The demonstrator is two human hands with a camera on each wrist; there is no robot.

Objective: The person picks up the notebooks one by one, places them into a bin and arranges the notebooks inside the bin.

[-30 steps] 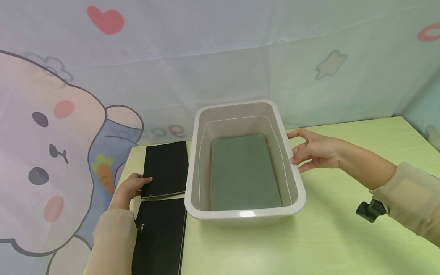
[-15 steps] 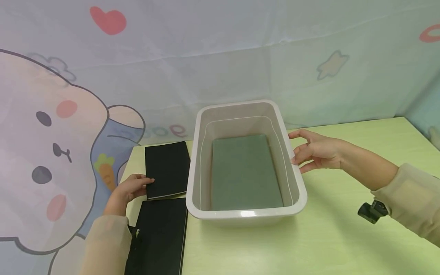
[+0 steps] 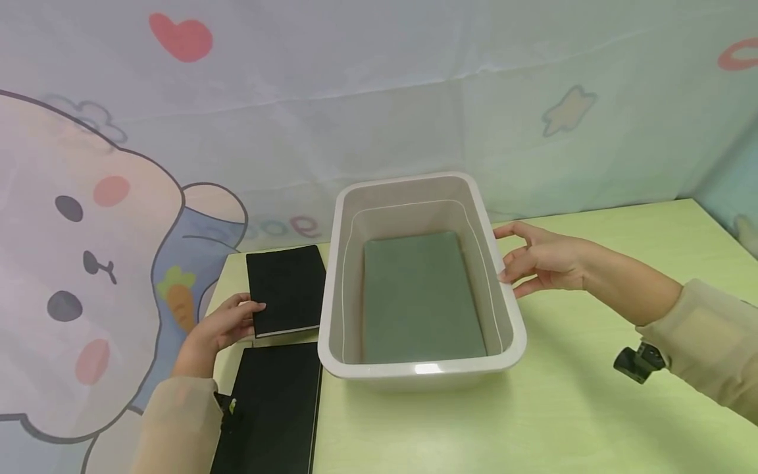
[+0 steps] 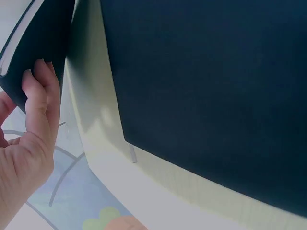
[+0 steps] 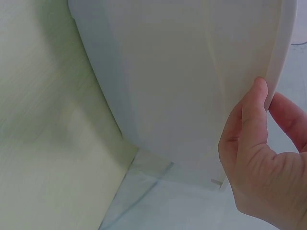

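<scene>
Pale green laminate table point(image 3: 592, 408) w/ cartoon-print cloth backdrop point(image 3: 89, 230); white plastic bin point(image 3: 414, 375), rounded corners, smooth glossy walls, holds 1 matte grey-green book point(image 3: 420, 296) flat on its floor, so 1 item looks stowed. Left hand point(image 3: 222, 326) pinches corner of black notebook point(image 3: 287, 289), fingers curled on its edge, notebook flat on table just left of bin. Second black notebook point(image 3: 272, 408) lies nearer, untouched; 2 seemingly left. Right hand point(image 3: 541, 260): fingers wrapped on bin's right rim
</scene>
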